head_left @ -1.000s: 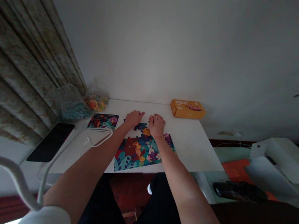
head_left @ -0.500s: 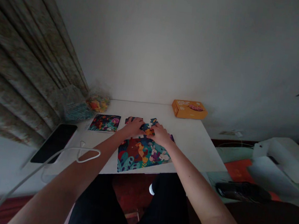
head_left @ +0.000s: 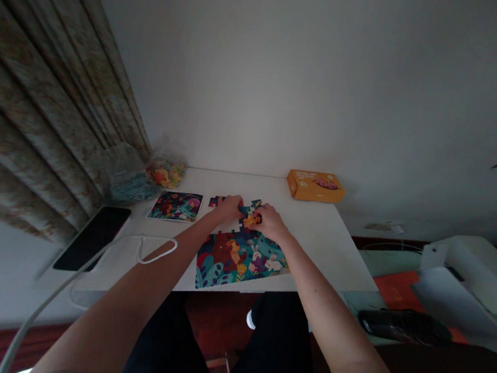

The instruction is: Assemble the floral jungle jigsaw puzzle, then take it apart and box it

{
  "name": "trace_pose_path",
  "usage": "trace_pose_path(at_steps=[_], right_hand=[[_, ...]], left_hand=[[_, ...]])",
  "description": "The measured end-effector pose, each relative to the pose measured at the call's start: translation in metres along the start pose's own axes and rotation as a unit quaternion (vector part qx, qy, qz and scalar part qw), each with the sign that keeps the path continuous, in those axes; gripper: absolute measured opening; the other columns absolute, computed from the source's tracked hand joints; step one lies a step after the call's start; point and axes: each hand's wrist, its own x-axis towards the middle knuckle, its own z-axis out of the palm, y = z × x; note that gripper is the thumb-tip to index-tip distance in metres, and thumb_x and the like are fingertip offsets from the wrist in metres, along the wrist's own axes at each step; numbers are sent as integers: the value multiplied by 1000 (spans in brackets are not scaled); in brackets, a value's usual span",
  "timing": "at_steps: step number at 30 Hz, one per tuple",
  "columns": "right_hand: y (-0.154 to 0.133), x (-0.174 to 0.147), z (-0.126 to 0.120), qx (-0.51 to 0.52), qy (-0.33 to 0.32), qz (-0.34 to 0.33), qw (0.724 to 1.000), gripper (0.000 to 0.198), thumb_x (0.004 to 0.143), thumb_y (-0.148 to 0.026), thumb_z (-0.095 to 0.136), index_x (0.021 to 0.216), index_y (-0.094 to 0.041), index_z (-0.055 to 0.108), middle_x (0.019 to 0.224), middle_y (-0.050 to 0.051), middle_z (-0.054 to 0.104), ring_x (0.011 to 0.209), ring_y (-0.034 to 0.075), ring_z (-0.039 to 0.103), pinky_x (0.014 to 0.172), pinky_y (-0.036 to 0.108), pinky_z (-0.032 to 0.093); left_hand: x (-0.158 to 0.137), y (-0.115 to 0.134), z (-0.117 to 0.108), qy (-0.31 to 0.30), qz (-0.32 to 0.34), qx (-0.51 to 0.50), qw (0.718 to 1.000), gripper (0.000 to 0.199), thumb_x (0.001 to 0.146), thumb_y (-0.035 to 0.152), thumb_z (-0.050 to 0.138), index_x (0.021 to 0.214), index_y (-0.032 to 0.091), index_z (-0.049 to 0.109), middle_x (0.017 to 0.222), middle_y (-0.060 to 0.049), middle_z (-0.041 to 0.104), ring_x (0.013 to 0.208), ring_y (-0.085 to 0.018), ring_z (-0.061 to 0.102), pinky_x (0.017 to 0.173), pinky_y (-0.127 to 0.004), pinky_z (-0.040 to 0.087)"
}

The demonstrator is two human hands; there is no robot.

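Note:
A partly joined jigsaw puzzle [head_left: 224, 260] with rabbits and other animals lies near the table's front edge. At its upper side, my right hand [head_left: 272, 221] has its fingers closed at a puzzle piece [head_left: 252, 219] with an orange figure. My left hand [head_left: 229, 209] is just left of that, fingers curled downward; what they hold, if anything, is hidden. Dark puzzle pieces [head_left: 214, 202] show by the left fingers, and another blue piece [head_left: 256, 203] lies above my right hand. Left of the puzzle is a picture sheet [head_left: 176, 206] in similar colours.
An orange box [head_left: 316, 186] stands at the table's back right. Bags of puzzle pieces [head_left: 166, 170] sit at the back left, beside a black tablet-like slab [head_left: 92, 239]. A white cable [head_left: 108, 247] crosses above my left forearm. Patterned curtains [head_left: 58, 77] hang at the left.
My left hand has drawn its fingers in, and its thumb side is raised. The right hand has shifted slightly, uncovering more of the orange-figured piece. The view has tilted a little.

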Motion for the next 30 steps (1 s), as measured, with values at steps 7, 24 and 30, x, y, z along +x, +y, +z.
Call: trace_pose_path(at_steps=[7,24,30], right_hand=[[8,9,6,165,51,20,985,17,87,-34,74,77,-20,70,72,-1,65,71,18,60,69,27,43],[-1,-15,16,-81,127,36,988,32,99,-35,58,126,-21,68,131,14,69,117,28,60,98,41,43],[2,-11,17,-72,139,75,985,36,102,-19,44,131,-24,65,149,12,56,135,26,49,108,43,35]], left_hand=[[0,-2,1,22,17,-86,996,29,91,23,64,120,22,70,110,-6,78,104,-22,71,94,-31,50],[-5,6,17,99,-5,-37,994,40,94,9,51,130,19,63,121,-12,71,114,-24,66,98,-34,49],[-26,16,23,93,114,101,984,30,101,23,47,123,17,67,125,-15,65,124,-29,57,106,-43,43]])
